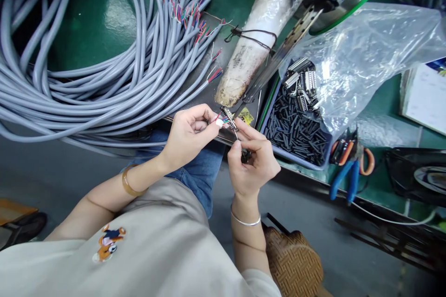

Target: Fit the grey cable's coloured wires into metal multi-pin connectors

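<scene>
My left hand (190, 135) is closed in a pinch on the stripped end of a grey cable, where thin coloured wires (223, 120) stick out. My right hand (252, 160) is closed around a small metal tool (230, 119) whose tip meets those wires between the two hands. Both hands hover just in front of the bench's front edge, above my lap. A large coil of grey cables (97, 74) with stripped coloured ends (190, 11) lies on the green bench to the left.
A blue tray (294, 160) of short black tubes and metal connectors sits right of my hands under a clear plastic bag (365, 55). Blue-handled pliers (346, 178) and orange cutters (365, 160) lie further right. A wrapped machine arm (258, 37) stands behind. A woven stool (294, 262) is below.
</scene>
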